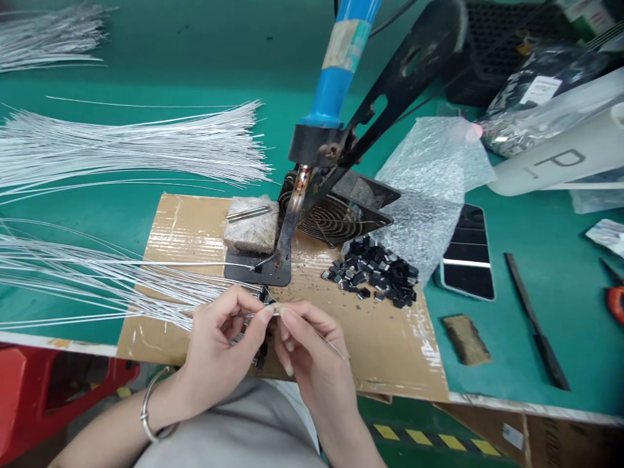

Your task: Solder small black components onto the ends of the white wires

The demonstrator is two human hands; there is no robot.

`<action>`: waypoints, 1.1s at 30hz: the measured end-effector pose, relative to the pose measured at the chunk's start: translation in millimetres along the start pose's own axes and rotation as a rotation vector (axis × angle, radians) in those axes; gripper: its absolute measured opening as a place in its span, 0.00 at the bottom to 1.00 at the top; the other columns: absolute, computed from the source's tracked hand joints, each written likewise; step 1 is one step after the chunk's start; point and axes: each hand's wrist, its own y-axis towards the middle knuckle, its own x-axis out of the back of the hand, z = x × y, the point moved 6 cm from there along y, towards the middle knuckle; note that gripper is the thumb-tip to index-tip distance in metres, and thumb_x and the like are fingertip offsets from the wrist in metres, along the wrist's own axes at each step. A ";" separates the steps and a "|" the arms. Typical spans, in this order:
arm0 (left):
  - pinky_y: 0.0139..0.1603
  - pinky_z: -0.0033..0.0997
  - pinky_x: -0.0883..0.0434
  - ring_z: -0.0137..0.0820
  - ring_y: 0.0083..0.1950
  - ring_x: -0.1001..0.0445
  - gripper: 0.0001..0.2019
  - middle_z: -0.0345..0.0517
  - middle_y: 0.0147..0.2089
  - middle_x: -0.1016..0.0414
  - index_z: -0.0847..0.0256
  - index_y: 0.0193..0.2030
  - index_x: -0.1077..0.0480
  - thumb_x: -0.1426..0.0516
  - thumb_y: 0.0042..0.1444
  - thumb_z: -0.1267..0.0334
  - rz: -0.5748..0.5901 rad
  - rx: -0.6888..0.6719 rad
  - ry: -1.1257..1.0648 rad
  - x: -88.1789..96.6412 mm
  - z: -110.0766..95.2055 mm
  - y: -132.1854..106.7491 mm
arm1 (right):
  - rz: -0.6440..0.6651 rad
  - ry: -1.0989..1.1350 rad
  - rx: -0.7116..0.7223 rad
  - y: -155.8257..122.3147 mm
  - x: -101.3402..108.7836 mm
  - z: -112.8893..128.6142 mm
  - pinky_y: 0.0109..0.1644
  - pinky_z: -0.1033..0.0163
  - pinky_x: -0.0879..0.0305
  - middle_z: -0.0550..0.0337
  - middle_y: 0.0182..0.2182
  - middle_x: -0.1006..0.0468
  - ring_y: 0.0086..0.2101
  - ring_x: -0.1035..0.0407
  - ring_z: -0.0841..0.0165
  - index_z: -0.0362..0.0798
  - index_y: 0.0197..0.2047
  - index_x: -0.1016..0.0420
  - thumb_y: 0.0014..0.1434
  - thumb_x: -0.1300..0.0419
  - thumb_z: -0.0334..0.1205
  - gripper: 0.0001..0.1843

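My left hand (224,351) is closed in a pinch on the end of a white wire, close to the cardboard's front edge. Right against it, my right hand (314,344) pinches a thin silvery solder wire (334,346) that trails across its fingers. The fingertips of both hands meet, so the exact joint between them is hidden. Beside and behind my left hand lies a bundle of white wires (166,286), with small black connectors partly hidden at the ends. Above the hands a soldering iron (336,78) with a blue handle points down, clamped in a black metal arm.
A cardboard sheet (400,351) carries a tip-cleaning block (253,227), a black fan (336,214) and a pile of black connectors (375,273). More white wires (136,146) lie at left. Rightward are bubble wrap (429,175), a phone (465,253), a sponge piece (467,339) and a black-handled file (536,318).
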 end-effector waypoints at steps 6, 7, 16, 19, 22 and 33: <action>0.21 0.24 0.44 0.24 0.22 0.41 0.10 0.36 0.23 0.34 0.59 0.32 0.28 0.40 0.66 0.66 -0.022 -0.020 0.015 -0.8 -3.2 -1.0 | -0.017 0.018 0.006 1.0 -2.0 -0.6 0.14 0.74 0.44 0.67 0.17 0.30 0.15 0.42 0.78 0.48 0.26 0.14 0.50 0.22 0.47 0.12; 0.21 0.24 0.43 0.24 0.22 0.40 0.10 0.36 0.23 0.33 0.59 0.32 0.28 0.40 0.66 0.66 -0.027 -0.019 0.017 -0.9 -3.5 -0.9 | -0.020 0.025 0.006 1.2 -2.4 -0.9 0.14 0.74 0.44 0.67 0.17 0.31 0.15 0.42 0.78 0.48 0.25 0.15 0.50 0.22 0.47 0.13; 0.21 0.23 0.42 0.24 0.22 0.38 0.10 0.37 0.24 0.30 0.59 0.31 0.28 0.40 0.66 0.66 -0.048 -0.041 0.036 -0.8 -4.6 -1.4 | -0.019 0.043 -0.008 0.9 -3.2 -1.3 0.14 0.74 0.44 0.67 0.16 0.32 0.15 0.42 0.79 0.48 0.22 0.17 0.50 0.22 0.47 0.15; 0.21 0.23 0.41 0.24 0.22 0.37 0.10 0.38 0.24 0.29 0.59 0.32 0.27 0.40 0.66 0.66 -0.068 -0.049 0.039 -1.5 -3.3 -2.7 | -0.032 0.067 0.004 0.9 -4.1 -1.9 0.13 0.75 0.44 0.67 0.16 0.32 0.15 0.43 0.79 0.48 0.21 0.18 0.48 0.21 0.47 0.16; 0.21 0.23 0.40 0.24 0.22 0.35 0.09 0.38 0.24 0.28 0.59 0.32 0.27 0.40 0.66 0.66 -0.087 -0.042 0.022 -2.6 -1.5 -2.7 | -0.048 0.085 0.017 0.5 -5.2 -2.7 0.13 0.76 0.45 0.68 0.16 0.32 0.14 0.43 0.79 0.48 0.20 0.19 0.48 0.21 0.47 0.17; 0.21 0.23 0.41 0.25 0.22 0.38 0.10 0.37 0.22 0.30 0.59 0.30 0.28 0.39 0.64 0.64 -0.084 0.048 -0.072 -1.7 -3.3 3.7 | -0.048 -0.080 0.113 -2.1 -1.8 1.8 0.13 0.74 0.43 0.66 0.20 0.27 0.14 0.38 0.78 0.52 0.32 0.12 0.56 0.24 0.48 0.10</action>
